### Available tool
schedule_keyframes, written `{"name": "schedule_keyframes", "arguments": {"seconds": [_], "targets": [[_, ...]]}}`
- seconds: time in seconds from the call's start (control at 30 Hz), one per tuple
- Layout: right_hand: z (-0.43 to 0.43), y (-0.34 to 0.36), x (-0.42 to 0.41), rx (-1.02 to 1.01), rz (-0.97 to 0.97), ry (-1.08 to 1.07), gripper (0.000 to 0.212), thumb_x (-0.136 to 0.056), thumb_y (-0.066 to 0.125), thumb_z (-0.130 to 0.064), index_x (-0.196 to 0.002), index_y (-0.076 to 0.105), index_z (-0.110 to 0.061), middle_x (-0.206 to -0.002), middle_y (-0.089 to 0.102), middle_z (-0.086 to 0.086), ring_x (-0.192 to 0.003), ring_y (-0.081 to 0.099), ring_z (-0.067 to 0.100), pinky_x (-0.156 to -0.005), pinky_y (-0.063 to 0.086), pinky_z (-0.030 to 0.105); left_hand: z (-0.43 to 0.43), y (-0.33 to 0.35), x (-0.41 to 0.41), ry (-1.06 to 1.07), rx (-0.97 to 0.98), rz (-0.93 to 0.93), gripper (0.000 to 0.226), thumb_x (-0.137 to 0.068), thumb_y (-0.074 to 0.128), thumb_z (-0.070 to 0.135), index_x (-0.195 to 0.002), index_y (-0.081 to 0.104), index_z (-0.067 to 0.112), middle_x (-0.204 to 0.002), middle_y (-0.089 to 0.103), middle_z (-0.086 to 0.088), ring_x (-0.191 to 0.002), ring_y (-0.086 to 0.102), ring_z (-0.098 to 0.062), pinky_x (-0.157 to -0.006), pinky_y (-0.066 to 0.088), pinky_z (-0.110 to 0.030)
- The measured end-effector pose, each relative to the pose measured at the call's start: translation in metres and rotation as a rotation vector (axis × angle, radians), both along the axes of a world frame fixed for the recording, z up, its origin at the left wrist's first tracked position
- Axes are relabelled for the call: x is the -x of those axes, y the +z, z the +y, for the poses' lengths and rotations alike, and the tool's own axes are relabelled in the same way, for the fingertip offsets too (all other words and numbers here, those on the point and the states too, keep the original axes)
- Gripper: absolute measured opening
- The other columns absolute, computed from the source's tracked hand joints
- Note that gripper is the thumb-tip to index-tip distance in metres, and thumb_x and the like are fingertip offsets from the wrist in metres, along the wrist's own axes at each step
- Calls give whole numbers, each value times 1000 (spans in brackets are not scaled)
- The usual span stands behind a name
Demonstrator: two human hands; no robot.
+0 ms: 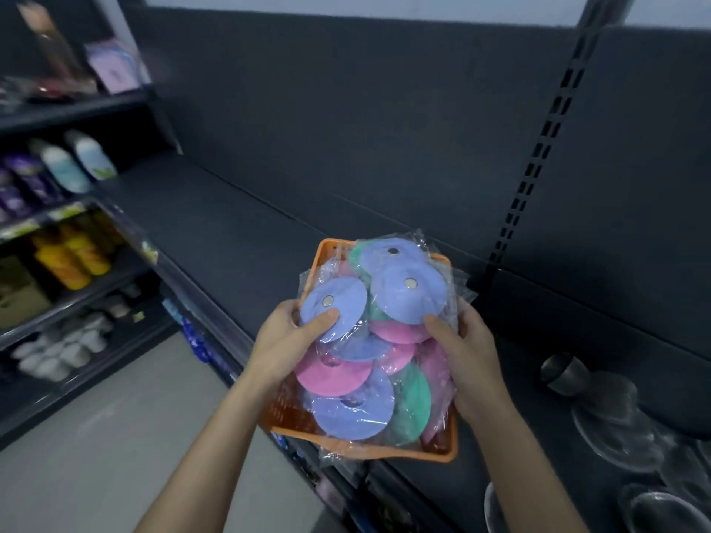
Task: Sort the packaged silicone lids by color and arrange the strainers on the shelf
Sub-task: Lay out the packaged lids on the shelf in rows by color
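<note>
Lids (pixel 369 340): flat round discs, each in its own crinkly clear wrap, heaped loose in an orange basket (pixel 384 452). Three colours mixed: blue, pink (pixel 331 375) and green (pixel 411 405). Some blue ones show a small round metal spot at the centre. Nothing is grouped, so sorting hasn't started, as I read it.

The basket sits at the front edge of the dark shelf (pixel 231 225). Can't tell if it rests on the shelf or is carried.

Left hand (pixel 284 340): thumb pressed on top of a blue lid on the left of the heap, fingers curled under and mostly hidden, so it's gripping. Right hand (pixel 465 355): thumb on the edge of another blue lid at the right side, fingers wrapped round the outside of the wraps, also gripping.

Step in hand, best guess: steadying the heap before pulling out the first colour.

Next move: set the basket down firmly and free one hand. Then lift blues one packet at a time; the wraps are slick and overlap, so neighbours will likely drag along.

Strainers (pixel 611 417) sit at the right end of the shelf, blurred and untouched. Bottles (pixel 69 255) are on the shelving to the left.
</note>
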State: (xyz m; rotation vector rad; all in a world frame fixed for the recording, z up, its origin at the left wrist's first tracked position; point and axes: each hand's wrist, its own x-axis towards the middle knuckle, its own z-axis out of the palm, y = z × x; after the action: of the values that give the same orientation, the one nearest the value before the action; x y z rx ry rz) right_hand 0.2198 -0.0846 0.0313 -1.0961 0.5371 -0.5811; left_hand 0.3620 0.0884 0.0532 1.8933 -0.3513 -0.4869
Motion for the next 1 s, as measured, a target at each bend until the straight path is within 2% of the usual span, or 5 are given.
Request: {"name": "schedule_keyframes", "arguments": {"seconds": [0.2, 0.4, 0.57, 0.8, 1.0], "targets": [[14, 3, -25, 54, -4, 185, 36, -86, 60, -4, -118, 59, -19, -109, 70, 7, -98, 68, 27, -77, 57, 39, 33, 0, 2, 163, -4, 4, 59, -60, 72, 60, -104, 61, 21, -99, 70, 3, -87, 69, -19, -83, 55, -48], [38, 8, -48, 110, 12, 285, 37, -83, 61, -9, -116, 59, -24, -110, 70, 5, -99, 68, 26, -85, 55, 48, 65, 3, -4, 257, -2, 7, 54, -61, 72, 58, -101, 59, 23, -100, 69, 1, -87, 69, -23, -81, 56, -50], [64, 14, -68, 147, 14, 313, 38, -81, 62, -11, -115, 59, -29, -109, 70, 0, -98, 69, 21, -78, 58, 41, 93, 5, -19, 278, 22, 3, 53, -75, 73, 48, -112, 57, 14, -106, 67, -5, -88, 69, -25, -80, 57, -49], [124, 15, -102, 102, 16, 330, 41, -78, 65, -12, -115, 59, -29, -106, 71, 1, -94, 70, 23, -67, 57, 33, 154, 6, -49, 288, 90, 50, 59, -64, 73, 53, -108, 59, 16, -104, 69, -5, -86, 68, -34, -80, 54, -56], [180, 14, -145, 68, 32, 283, 39, -83, 64, -6, -118, 58, -23, -106, 71, 2, -93, 70, 23, -68, 57, 32, 209, 1, -91, 305, 102, 53, 51, -69, 77, 48, -106, 60, 18, -102, 70, -2, -88, 69, -26, -82, 54, -53]]}}
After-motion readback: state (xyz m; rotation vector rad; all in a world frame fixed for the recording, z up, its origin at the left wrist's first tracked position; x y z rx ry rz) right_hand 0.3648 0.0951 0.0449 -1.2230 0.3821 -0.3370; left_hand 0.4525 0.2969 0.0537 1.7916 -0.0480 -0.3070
